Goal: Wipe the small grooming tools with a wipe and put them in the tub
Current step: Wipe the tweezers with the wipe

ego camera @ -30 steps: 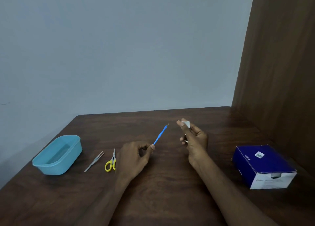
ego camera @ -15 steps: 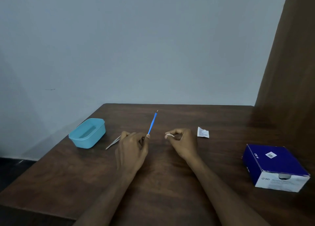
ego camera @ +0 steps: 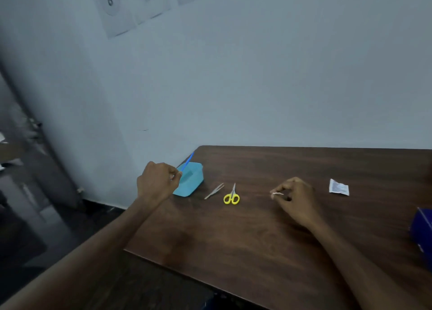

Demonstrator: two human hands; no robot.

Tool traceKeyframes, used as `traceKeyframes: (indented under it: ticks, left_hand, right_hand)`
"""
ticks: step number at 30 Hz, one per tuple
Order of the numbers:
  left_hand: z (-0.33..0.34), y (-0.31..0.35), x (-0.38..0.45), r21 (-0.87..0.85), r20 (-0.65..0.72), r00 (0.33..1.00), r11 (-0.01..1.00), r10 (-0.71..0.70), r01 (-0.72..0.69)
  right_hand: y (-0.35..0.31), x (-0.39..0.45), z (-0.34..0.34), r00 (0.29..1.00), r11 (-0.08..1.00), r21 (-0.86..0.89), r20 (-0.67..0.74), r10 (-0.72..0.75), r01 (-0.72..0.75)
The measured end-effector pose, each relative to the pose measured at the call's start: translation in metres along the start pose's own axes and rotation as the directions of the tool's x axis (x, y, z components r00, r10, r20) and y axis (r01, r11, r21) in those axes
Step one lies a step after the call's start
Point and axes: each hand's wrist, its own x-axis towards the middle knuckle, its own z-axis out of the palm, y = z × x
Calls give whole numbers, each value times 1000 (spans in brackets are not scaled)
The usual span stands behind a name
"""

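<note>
My left hand [ego camera: 157, 181] pinches a thin blue stick tool [ego camera: 187, 162], its tip angled up over the near-left side of the light blue tub [ego camera: 195, 181] at the table's left edge. The tub looks empty where I can see into it. Silver tweezers [ego camera: 214, 191] and yellow-handled scissors [ego camera: 232, 195] lie on the dark wooden table [ego camera: 245, 235] just right of the tub. My right hand [ego camera: 296, 200] hovers over the table's middle, fingertips pinched on a small folded white wipe [ego camera: 277, 194].
A torn white wipe sachet [ego camera: 339, 187] lies to the right of my right hand. A dark blue box [ego camera: 423, 230] sits at the right edge of view. The table's left edge drops to a dark floor. A pale wall runs behind the table.
My left hand has carried the blue stick tool leftward from the table's middle to the tub. My right hand stayed near the middle with the wipe. The view swung left.
</note>
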Motion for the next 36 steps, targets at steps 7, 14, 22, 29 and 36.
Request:
traceKeyframes:
  ticks: [7,14,22,29,36]
  left_hand:
    - [12,-1,17,204,135,990,979,-50,22]
    - [29,-5,20,231,216,970,971,-107,56]
    - [29,-3,13,48,3,1000,999,14,-15]
    - [39,44,-15,79,65,926,923,371,-376]
    - [72,68,-30,97,253,919,937,302,-334]
  right_hand:
    - [0,-3,-4,1000,1000,17,13,-19,18]
    - [-3,-8,-7,999,999,17,36,-33,32]
    - [-6,-4,-8,998,1000,28,61,-4,2]
    - [-8,-4,-9,999,1000,30,32,6,-7]
    - [2,-1,-14,992,973,197,67,108,-119]
